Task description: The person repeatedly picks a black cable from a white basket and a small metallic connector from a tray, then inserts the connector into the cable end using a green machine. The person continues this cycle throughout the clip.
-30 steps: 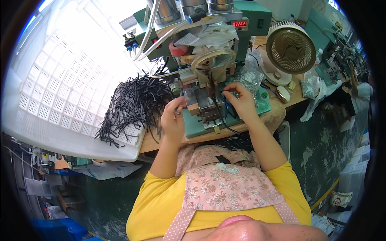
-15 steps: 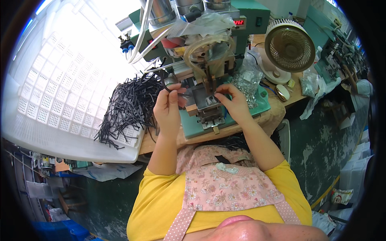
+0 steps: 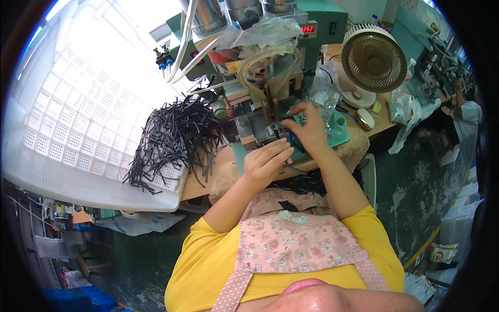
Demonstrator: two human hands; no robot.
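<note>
So the left hand was seen resting at the near edge of the green machine base, fingers stretched out loosely and lying close together, palm down. Nothing could be made out in its grip, though the fingertips were pointed toward the small metal block in the middle of the bench machine.

The right hand was raised just to the right of that block, fingers curled in and pinched together at the tips. A thin black strip was seen hanging under its palm, so something dark was probably being held there, but the view was honestly too small and cluttered for that to be called for sure.

A big heap of black strips was piled to the left, spilling half across the wooden bench and half into the white perforated tray, well apart from both hands. A few more dark strips were spotted in the lap area, just past the floral apron.

Clear hoses were looped over the far part of the machine. A small round fan was stood far right on the bench, with a crinkled clear bag between it and the machine.
</note>
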